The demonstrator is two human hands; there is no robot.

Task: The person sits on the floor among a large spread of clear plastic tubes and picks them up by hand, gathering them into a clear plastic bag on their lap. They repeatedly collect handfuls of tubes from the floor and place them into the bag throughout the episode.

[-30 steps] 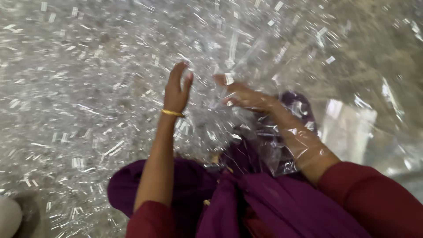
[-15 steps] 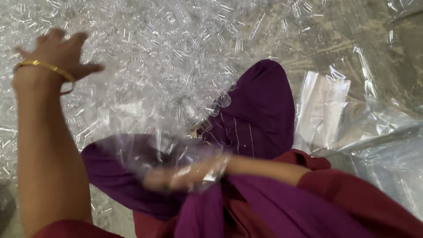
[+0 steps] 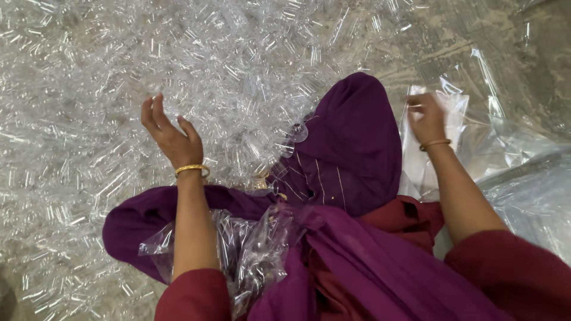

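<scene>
Floor all around is heaped with small clear tubes (image 3: 238, 65), lying every way, so no single long axis. Left hand (image 3: 169, 134) hovers open and empty, fingers spread, just over the heap's near edge, nearer to it than the right. Right hand (image 3: 427, 116) pinches a clear plastic bag (image 3: 452, 137), well right of the heap.

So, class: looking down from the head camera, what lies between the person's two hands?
In the head view, a knee draped in purple cloth rises between the left hand and the right hand, with clear plastic tubes heaped beside it.
</scene>
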